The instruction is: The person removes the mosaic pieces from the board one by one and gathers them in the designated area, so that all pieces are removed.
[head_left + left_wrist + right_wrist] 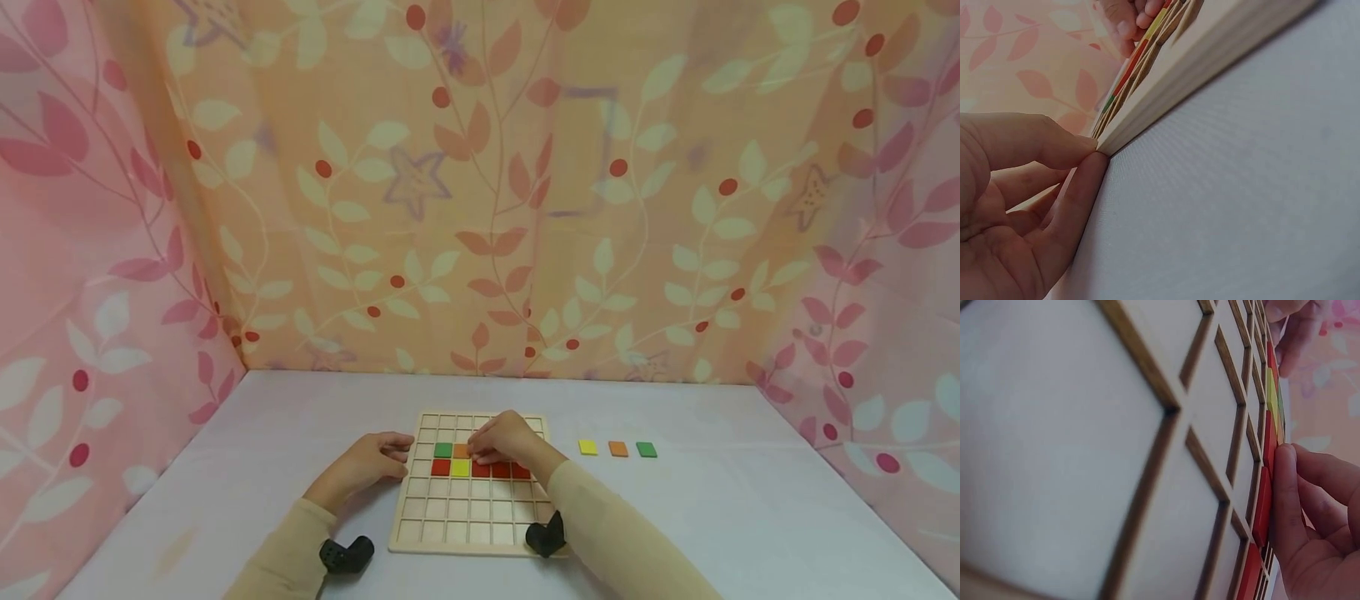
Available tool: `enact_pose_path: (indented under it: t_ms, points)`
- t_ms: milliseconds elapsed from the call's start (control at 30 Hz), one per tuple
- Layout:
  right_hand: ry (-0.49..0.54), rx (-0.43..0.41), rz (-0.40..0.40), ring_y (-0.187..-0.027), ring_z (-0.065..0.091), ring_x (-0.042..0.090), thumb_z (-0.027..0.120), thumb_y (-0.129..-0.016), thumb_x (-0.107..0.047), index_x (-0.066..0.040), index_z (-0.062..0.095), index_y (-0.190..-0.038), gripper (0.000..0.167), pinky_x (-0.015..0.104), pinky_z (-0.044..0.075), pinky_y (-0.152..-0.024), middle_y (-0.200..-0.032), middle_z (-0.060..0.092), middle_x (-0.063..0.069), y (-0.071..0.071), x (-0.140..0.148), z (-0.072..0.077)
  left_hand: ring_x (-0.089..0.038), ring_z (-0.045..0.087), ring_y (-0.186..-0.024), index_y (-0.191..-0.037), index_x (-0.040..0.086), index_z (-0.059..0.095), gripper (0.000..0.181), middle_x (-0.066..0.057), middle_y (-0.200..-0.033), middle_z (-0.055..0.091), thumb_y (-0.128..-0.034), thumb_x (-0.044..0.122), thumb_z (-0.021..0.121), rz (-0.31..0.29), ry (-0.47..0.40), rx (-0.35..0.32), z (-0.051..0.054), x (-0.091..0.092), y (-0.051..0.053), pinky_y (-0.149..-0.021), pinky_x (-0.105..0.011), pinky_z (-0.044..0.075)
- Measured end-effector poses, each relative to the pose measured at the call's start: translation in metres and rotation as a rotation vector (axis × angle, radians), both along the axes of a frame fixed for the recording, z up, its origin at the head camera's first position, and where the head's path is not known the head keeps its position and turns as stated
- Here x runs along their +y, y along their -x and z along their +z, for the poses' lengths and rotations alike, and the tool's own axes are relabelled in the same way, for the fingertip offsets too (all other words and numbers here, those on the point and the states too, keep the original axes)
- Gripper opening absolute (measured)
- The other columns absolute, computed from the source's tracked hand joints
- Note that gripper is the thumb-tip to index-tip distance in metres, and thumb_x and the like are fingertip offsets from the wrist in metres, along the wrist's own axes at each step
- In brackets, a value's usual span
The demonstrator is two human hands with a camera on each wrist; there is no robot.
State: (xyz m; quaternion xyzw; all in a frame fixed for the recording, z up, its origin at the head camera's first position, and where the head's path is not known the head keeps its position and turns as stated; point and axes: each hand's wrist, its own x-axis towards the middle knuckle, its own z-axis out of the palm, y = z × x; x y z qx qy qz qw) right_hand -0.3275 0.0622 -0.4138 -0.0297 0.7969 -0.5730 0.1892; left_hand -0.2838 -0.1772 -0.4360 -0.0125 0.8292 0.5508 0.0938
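Wooden grid board (450, 548) lay flat on the white table (712, 517), in front of the person. Clock centred on the board.

Left hand (366, 463) sat at nine to ten o'clock, thumb and a fingertip touching the board's edge, the rest loosely bent. Probably a brace against sliding; whether a true pinch, I could not tell.

Right hand (512, 440) came in from four o'clock, thumb and fingers drawn together, tips at twelve o'clock beside the orange tile (461, 451). Whether they pinched that tile or another was hidden. The low, close hold presumably suited such thin squares.

Green tile (443, 450) lay at nine o'clock of the orange. The row on the near side ran red, yellow tile (460, 467), then three red tiles (501, 471). Raised ribs between cells seemed to keep them square.

Off the board, towards two to three o'clock: loose yellow square (587, 447), loose orange square (618, 449), loose green square (647, 450), spaced apart, likely for easy lifting on the right hand's side.
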Motion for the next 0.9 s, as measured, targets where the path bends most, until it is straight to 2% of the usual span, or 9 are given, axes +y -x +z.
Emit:
enact_pose_path:
  t_ms: [200, 433, 900]
  points:
    - [-0.006, -0.002, 0.002, -0.060, 0.068, 0.010, 0.071, -0.086, -0.001, 0.008, 0.074, -0.096, 0.013, 0.025, 0.059, -0.062, -0.084, 0.076, 0.014, 0.0002, -0.0004, 0.0026, -0.019, 0.059, -0.094, -0.132, -0.007, 0.058, 0.058, -0.015, -0.105, 0.065, -0.0747, -0.009, 0.069, -0.004, 0.010, 0.005, 0.0010, -0.0005, 0.0000, -0.074, -0.029, 0.056]
    - [0.020, 0.012, -0.038, -0.068, 0.071, 0.013, 0.073, -0.084, 0.000, 0.008, 0.074, -0.095, 0.013, 0.026, 0.059, -0.064, -0.087, 0.076, 0.015, -0.0019, 0.0002, 0.0012, -0.018, 0.060, -0.092, -0.131, -0.008, 0.058, 0.058, -0.016, -0.108, 0.066, -0.0741, -0.009, 0.069, -0.020, 0.020, 0.017, 0.0011, 0.0010, -0.0006, -0.074, -0.029, 0.056]
    - [0.000, 0.027, -0.064, -0.062, 0.069, 0.010, 0.074, -0.085, -0.001, 0.005, 0.074, -0.091, 0.009, 0.025, 0.058, -0.060, -0.084, 0.076, 0.012, -0.0020, -0.0060, 0.0016, -0.018, 0.059, -0.091, -0.131, -0.007, 0.059, 0.057, -0.013, -0.103, 0.065, -0.0747, -0.009, 0.069, 0.002, 0.008, 0.004, 0.0014, 0.0004, -0.0002, -0.072, -0.028, 0.056]
